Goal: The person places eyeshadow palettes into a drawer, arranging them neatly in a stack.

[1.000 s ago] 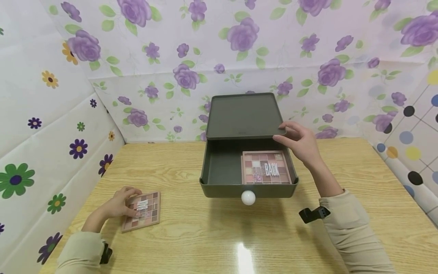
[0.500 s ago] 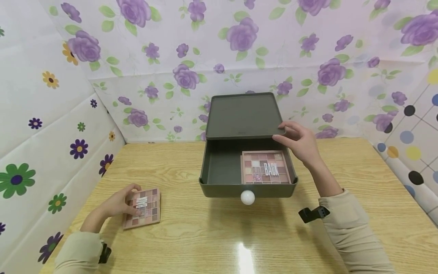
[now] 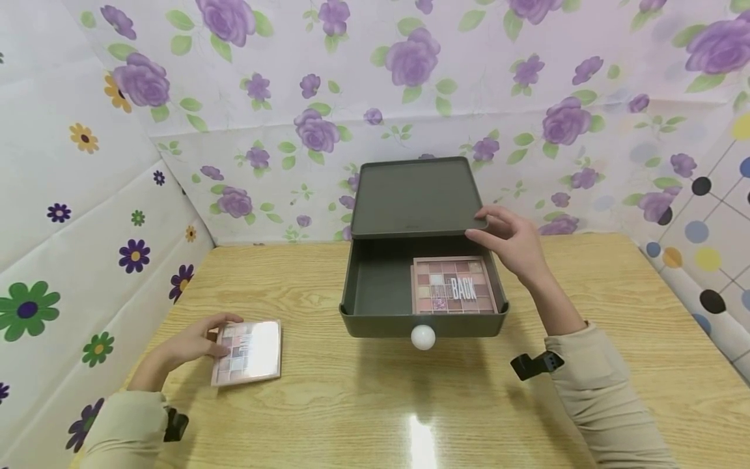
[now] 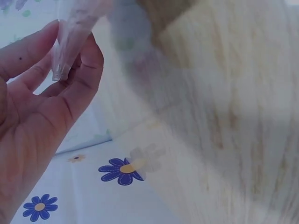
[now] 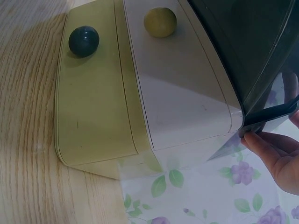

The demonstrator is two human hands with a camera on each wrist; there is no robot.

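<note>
At the left of the table, my left hand (image 3: pixel 190 342) grips an eyeshadow palette (image 3: pixel 262 352) by its near-left side, thumb on top. Glare whitens much of its clear lid; the left wrist view shows the palette (image 4: pixel 77 39) edge-on between thumb and fingers. My right hand (image 3: pixel 518 247) pinches the front right corner of the dark grey top (image 3: pixel 418 198) of a small drawer unit. Below that top a dark drawer (image 3: pixel 381 326) with a white knob (image 3: pixel 423 337) is pulled out. Two stacked palettes (image 3: pixel 430 303) seem to lie in its right half.
Lower down, the right wrist view shows a white drawer front (image 5: pixel 180 88) with a yellow knob (image 5: pixel 160 22) and a green drawer front (image 5: pixel 93 112) with a dark knob (image 5: pixel 84 41). The drawer's left half shows bare floor (image 3: pixel 383 283). Flowered cloth (image 3: pixel 281 150) stands behind the table.
The palette in my left hand has shifted a little to the right and tilted, so light now glares off its lid. My right hand keeps its grip on the top's corner.
</note>
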